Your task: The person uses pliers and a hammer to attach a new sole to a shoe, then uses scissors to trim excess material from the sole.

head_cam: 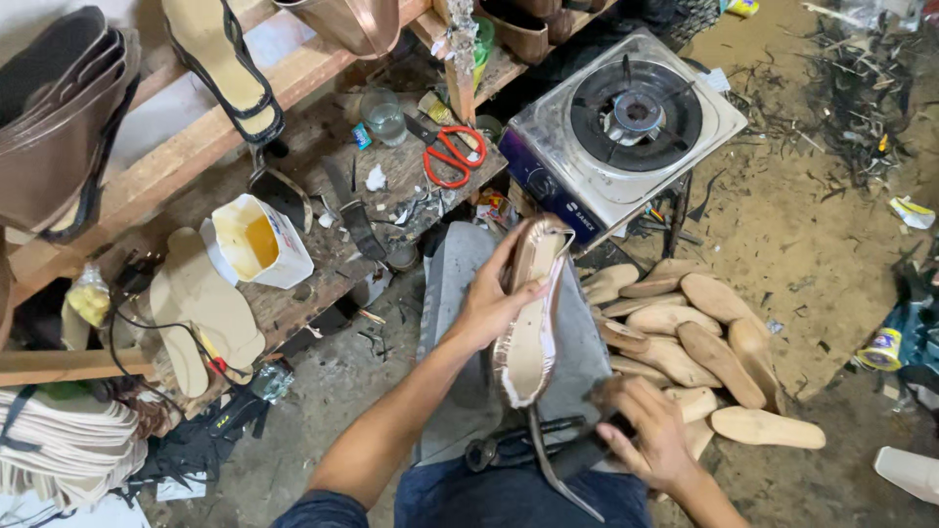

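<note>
Shoe upper [529, 313], metallic rose-gold, mounted sole-up on what looks like a last; pale insole face toward the camera. Long axis runs roughly 12-to-6 o'clock, tilted slightly, one end up near the stove corner, the other pointing down toward the lap. It sits over a grey slab [460, 323] resting on the person's knees.

Left hand [486, 305]: comes in from 7 o'clock, fingers wrapped closed around the shoe's left edge at mid-length, thumb lying across the insole. Firm hold; this is the nearer hand, in contact.

Right hand [646, 430]: at 4 o'clock of the shoe's lower end, just apart from it, not touching. Fingers curled over a dark tool handle; the picture is blurred there, so I cannot tell what tool or how tightly it is gripped. The shoe lies up and to the left of these fingers.

Below the shoe, at 6 o'clock: dark pincers [518, 448] lying across the lap.

At 3 o'clock: a heap of bare wooden lasts [704, 342] on the dirt floor.
At 1 o'clock: single-burner gas stove [626, 122], unlit as far as I can see.
At 11 o'clock: workbench with red-handled scissors [450, 156], a glass [383, 115], and a white tub of yellow glue [256, 240].
At 9 o'clock: stacked pale insoles [201, 308].
</note>
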A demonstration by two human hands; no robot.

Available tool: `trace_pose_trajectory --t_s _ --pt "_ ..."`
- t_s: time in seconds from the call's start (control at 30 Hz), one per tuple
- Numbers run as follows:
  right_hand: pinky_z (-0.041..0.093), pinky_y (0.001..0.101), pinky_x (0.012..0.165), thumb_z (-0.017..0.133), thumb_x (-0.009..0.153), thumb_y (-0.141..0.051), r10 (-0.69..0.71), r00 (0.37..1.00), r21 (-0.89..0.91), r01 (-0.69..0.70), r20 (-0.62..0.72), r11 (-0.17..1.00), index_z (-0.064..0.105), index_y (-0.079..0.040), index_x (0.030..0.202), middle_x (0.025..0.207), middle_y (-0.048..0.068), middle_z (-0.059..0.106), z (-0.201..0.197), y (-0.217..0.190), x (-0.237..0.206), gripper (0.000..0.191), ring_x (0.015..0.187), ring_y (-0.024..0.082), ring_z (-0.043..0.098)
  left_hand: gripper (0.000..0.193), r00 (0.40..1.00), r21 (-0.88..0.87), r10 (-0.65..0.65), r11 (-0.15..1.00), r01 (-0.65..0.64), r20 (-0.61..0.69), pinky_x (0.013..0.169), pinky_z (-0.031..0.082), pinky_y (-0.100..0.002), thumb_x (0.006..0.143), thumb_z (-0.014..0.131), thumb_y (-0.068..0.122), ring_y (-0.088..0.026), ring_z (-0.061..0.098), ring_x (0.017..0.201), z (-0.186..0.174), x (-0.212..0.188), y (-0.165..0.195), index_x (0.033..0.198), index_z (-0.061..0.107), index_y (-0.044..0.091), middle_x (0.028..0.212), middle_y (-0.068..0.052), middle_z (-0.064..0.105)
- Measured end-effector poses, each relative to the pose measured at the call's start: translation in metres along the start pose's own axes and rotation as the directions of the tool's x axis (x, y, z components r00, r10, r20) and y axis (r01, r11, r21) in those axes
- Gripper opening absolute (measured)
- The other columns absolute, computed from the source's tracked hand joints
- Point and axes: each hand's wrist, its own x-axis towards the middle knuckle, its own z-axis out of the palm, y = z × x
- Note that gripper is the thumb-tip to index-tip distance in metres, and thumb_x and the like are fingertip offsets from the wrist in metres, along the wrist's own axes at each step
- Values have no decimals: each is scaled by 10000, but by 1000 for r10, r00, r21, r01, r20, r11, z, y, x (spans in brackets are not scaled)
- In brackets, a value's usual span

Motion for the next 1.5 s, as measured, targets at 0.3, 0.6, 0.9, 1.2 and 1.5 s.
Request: trace_pose_trajectory --t_s 0.3,0.6,0.9,1.2,1.5 --pt "547 442 730 610 985 -446 131 950 898 -215 283 -385 412 -24 1533 1367 257 593 1 -40 98 720 1056 390 623 735 941 149 336 930 -336 27 1225 335 -387 949 721 104 -269 436 1481 18 1 35 1578 353 6 1583 -187 471" --pt "442 436 559 810 826 -406 655 716 415 -533 -242 737 348 -54 1407 1090 224 670 -69 131 276 822 744 339 618 325 936 510 349 812 -284 -35 960 560 -364 894 634 -44 -286 717 1091 -50 -56 -20 1205 680 40 1160 -128 724" --pt "519 553 802 881 728 -408 338 902 -768 -412 -268 490 321 -54 1527 1312 305 474 -65 153 314 1038 1139 497 540 291 919 607 394 734 -304 -15 885 559 -385 841 649 -71 -316 700 1007 -49 -44 -36 1103 719 35 1075 -122 723" --pt "549 434 625 655 906 -455 613 757 589 -608 228 532 366 23 1537 1227 299 626 -56 80 260 842 892 367 705 342 981 -21 40 999 -44 -189 1014 533 -353 1001 613 46 -244 691 1124 -47 -19 -53 1342 633 36 1248 -127 713" --pt "612 484 832 293 1052 -630 -129 725 683 -683 677 -257 429 62 1481 1327 414 576 24 -44 97 826 1023 429 729 941 983 -246 66 963 -107 -171 1205 371 -402 868 791 123 -248 444 1448 -37 -22 5 1636 256 23 1575 -142 446"
